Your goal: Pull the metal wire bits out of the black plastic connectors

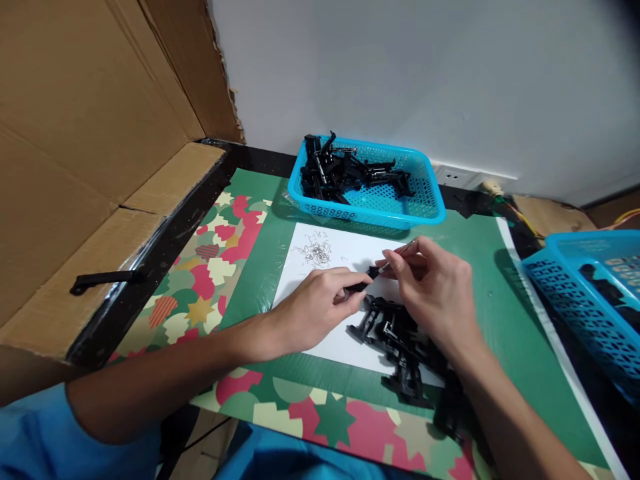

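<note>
My left hand [327, 300] pinches a small black plastic part [359, 287] above the white sheet [295, 287]. In my right hand [433, 283] is a thin tweezer-like tool [406, 247], its tip touching the far end of that part. Several black plastic parts [395, 337] lie heaped below and between the hands, partly hidden by my right hand and forearm. Left of centre on the sheet, a small pile of tiny wire pieces [317, 253] is spread out.
Behind the sheet stands a blue basket [367, 217] with black parts. Another blue basket [580, 287] is at the right edge. A single black part [105, 280] rests at the left, by the cardboard [55, 293]. Wall sockets [453, 176] and wires are at the back right.
</note>
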`<action>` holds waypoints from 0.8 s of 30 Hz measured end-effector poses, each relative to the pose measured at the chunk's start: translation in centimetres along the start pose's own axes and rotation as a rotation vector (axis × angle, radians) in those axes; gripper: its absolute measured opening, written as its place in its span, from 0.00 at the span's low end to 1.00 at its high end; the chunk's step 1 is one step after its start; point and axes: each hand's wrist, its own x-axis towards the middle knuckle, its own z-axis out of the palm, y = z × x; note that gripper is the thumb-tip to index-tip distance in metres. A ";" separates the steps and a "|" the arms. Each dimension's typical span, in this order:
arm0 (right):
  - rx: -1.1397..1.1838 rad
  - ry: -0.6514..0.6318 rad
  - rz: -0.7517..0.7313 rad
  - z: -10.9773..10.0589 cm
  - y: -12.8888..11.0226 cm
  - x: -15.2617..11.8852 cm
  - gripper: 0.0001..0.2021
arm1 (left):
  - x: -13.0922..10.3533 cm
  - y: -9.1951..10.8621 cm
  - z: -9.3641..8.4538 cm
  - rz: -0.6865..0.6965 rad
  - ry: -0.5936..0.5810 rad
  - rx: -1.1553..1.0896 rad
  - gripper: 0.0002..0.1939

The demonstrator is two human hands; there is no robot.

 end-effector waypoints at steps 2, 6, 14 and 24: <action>0.030 -0.008 0.017 0.1 -0.1 -0.1 0.13 | 0.0 0.0 0.1 -0.004 0.003 -0.003 0.14; 0.103 -0.031 0.067 0.4 0.0 0.0 0.15 | 0.1 0.0 0.1 -0.016 0.019 0.003 0.14; 0.222 0.071 0.027 -0.8 0.0 0.5 0.15 | -0.1 0.3 0.0 -0.006 0.013 0.084 0.15; 0.275 -0.004 0.011 -3.5 0.0 5.7 0.14 | -0.6 1.1 0.2 0.175 -0.117 0.283 0.17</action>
